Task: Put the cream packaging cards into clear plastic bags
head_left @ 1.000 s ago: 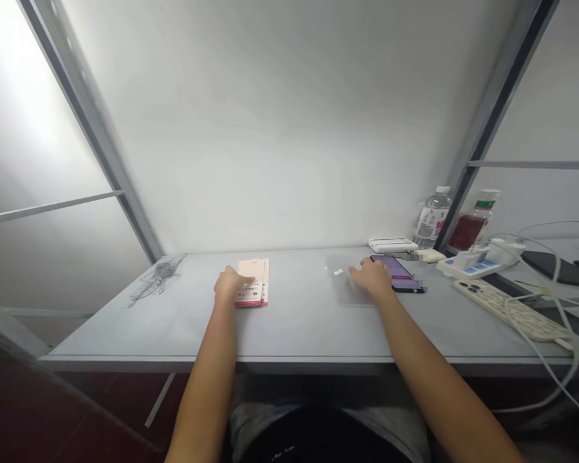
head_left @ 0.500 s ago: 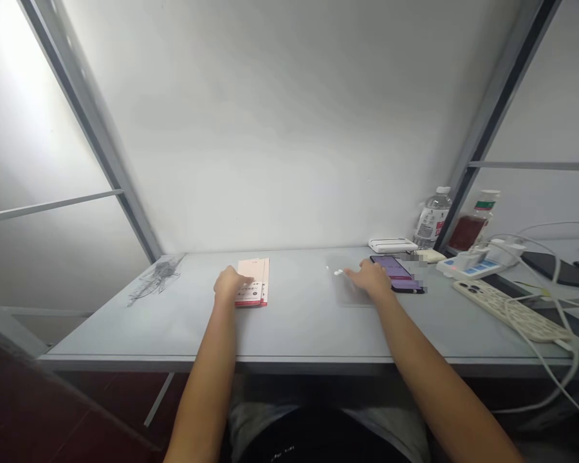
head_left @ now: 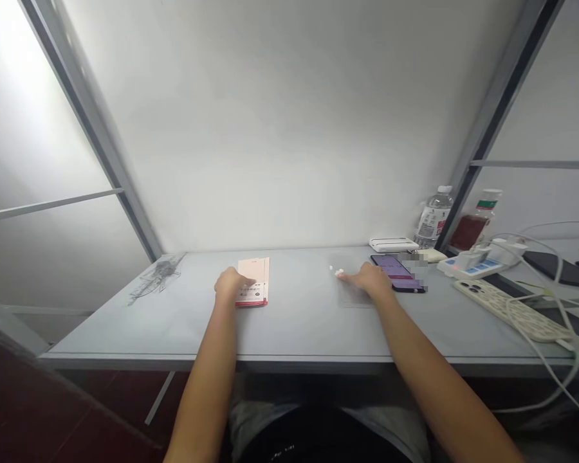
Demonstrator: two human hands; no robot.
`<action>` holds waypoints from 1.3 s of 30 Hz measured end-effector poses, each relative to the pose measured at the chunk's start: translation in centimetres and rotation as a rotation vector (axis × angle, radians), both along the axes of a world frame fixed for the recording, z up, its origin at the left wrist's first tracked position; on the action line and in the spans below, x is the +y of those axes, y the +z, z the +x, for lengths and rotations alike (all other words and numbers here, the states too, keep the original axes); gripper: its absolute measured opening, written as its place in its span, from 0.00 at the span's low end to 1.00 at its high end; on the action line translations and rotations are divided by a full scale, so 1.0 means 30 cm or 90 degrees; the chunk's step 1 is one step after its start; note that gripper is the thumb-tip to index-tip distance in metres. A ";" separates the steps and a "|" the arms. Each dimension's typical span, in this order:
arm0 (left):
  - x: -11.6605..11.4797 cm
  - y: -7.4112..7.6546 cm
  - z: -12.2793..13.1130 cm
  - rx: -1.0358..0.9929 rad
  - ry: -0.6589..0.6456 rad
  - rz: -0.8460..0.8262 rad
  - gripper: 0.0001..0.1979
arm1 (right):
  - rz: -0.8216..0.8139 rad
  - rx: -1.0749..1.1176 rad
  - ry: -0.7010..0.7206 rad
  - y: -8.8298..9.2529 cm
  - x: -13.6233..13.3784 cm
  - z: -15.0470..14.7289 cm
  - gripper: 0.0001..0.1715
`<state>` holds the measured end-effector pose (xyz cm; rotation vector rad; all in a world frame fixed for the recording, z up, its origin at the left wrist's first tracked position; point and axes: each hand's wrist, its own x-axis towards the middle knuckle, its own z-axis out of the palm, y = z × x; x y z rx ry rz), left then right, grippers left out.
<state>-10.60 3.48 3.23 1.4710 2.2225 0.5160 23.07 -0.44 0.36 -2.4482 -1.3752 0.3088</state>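
Observation:
My left hand point(head_left: 228, 283) grips the left edge of a pale pink paper packet point(head_left: 255, 267), its thumb lying across the front. The packet has a red lower edge and dark print, and a second layer shows at its right side. My right hand point(head_left: 370, 279) is at the right side of a clear plastic sheet point(head_left: 351, 299) on the table. Its thumb reaches left over the sheet and touches some small white pieces point(head_left: 339, 272). The remaining fingers are bent and partly hidden. Just right of that hand lies a phone point(head_left: 398, 273) with a purple screen.
A white box-like device point(head_left: 393, 245), a water bottle point(head_left: 433, 217) and a bottle of red contents point(head_left: 473, 222) stand at the back right. Nearer are a power strip point(head_left: 485, 262), a patterned phone case point(head_left: 509, 310) and loose white cables point(head_left: 535, 350). A dark tangle point(head_left: 161, 275) marks the left.
My right thumb has moved slightly left and down onto the white pieces, which have shifted a little. My left hand and the packet are nearly unchanged.

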 end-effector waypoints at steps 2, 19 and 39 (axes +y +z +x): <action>0.008 -0.004 -0.003 0.004 -0.006 -0.004 0.22 | -0.007 0.008 0.005 0.000 0.001 0.003 0.46; -0.046 0.034 0.031 -0.005 -0.041 0.017 0.32 | 0.079 -0.058 -0.032 -0.008 0.004 0.007 0.41; -0.025 0.027 0.018 0.011 -0.029 -0.043 0.21 | 0.122 0.117 -0.034 -0.036 0.033 0.054 0.18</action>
